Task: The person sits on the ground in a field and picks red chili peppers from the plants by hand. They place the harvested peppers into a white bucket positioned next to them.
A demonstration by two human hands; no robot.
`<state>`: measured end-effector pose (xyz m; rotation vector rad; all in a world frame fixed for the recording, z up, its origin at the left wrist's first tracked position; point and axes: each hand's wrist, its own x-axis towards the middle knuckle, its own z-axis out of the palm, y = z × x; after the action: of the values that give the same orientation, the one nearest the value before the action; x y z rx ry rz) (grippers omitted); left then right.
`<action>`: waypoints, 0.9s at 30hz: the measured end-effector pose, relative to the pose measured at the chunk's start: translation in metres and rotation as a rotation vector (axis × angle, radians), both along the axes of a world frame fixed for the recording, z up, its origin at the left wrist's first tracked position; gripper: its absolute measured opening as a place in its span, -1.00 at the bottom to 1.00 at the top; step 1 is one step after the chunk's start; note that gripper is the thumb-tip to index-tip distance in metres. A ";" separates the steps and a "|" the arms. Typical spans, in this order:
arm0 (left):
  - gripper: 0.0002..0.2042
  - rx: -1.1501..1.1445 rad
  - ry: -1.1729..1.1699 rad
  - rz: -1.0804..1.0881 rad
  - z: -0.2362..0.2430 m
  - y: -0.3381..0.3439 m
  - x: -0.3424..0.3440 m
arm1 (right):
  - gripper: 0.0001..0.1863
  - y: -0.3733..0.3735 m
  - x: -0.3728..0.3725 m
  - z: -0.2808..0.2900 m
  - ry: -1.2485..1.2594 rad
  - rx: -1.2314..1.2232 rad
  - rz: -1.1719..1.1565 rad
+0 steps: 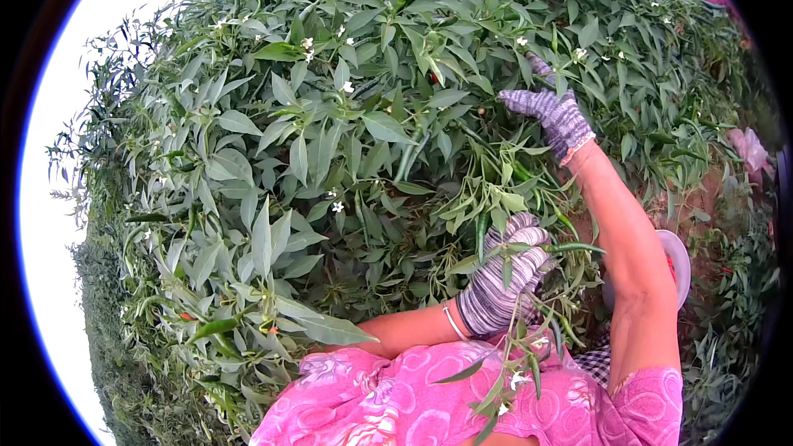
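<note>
The left hand (500, 281) curls among leaves and green peppers (576, 246); its palm is hidden, so what it grips I cannot tell. The right hand (555, 116) reaches into the plant (322, 149), thumb and finger spread apart. Leaves crowd both; bare soil (704, 206) lies right of the right forearm.

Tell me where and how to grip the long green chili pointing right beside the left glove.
Likely best: pinch the long green chili around mid-length, coming from below. It lies nearly level, its slim tip free at the right; the gloved left hand crowds its other end, and another chili slants close above.
</note>
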<state>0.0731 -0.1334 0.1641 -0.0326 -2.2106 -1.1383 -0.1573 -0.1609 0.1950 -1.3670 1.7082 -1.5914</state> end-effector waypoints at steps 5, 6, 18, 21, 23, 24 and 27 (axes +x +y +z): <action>-0.71 -1.016 -0.673 -0.232 0.084 -0.030 0.020 | -0.59 -0.045 0.101 0.027 0.982 0.175 0.108; -0.72 -0.886 -0.674 -0.242 0.098 -0.044 0.028 | -0.62 -0.046 0.116 0.018 1.100 0.246 0.126; -0.80 -0.447 -0.485 0.517 0.081 -0.188 -0.199 | -0.66 -0.031 0.161 -0.032 1.119 0.342 0.121; -0.71 -0.725 -0.889 0.534 0.062 -0.207 -0.196 | -0.68 -0.024 0.143 -0.043 1.125 0.260 0.137; -0.62 -0.659 -0.992 0.532 0.059 -0.202 -0.184 | -0.69 -0.022 0.139 -0.046 1.099 0.240 0.144; -0.60 -0.636 -1.061 0.498 0.064 -0.196 -0.183 | -0.69 -0.021 0.136 -0.047 1.097 0.238 0.130; -0.65 -0.723 -1.158 0.422 0.059 -0.203 -0.175 | -0.68 -0.019 0.143 -0.052 1.084 0.197 0.132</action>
<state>-0.1023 -0.3360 0.2230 0.9459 -3.2556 0.0247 -0.0145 -0.1794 0.1435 -2.3825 2.1376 -0.5298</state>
